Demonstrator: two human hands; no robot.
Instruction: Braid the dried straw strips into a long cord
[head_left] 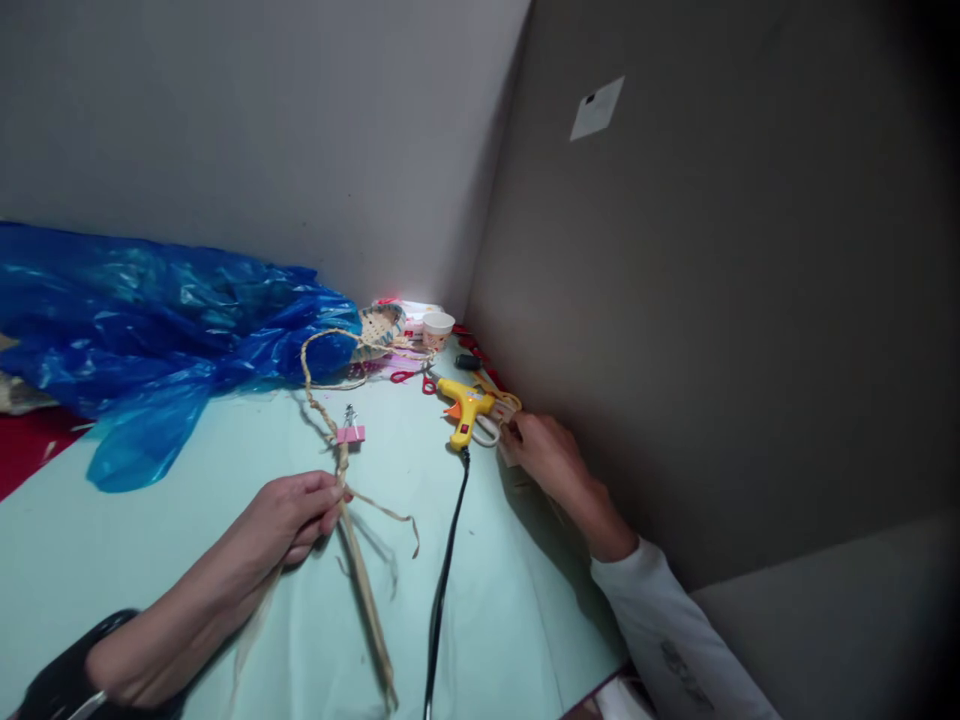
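My left hand (294, 515) pinches a braided straw cord (319, 405) where the braid ends and loose strands (367, 590) trail toward me. A pink binder clip (349, 433) is clamped on the braid just beyond my fingers. The cord loops away toward a small woven basket (380, 325). My right hand (541, 450) reaches to the right edge of the table, its fingers closed around something pale beside a yellow glue gun (466, 408); what it holds is too small to name.
The glue gun's black cable (444, 570) runs down the pale green table (150, 560) toward me. A blue plastic bag (150, 320) lies at the left. Red-handled scissors (414, 378) and a paper cup (437, 327) sit near the corner. Grey walls enclose the back and right.
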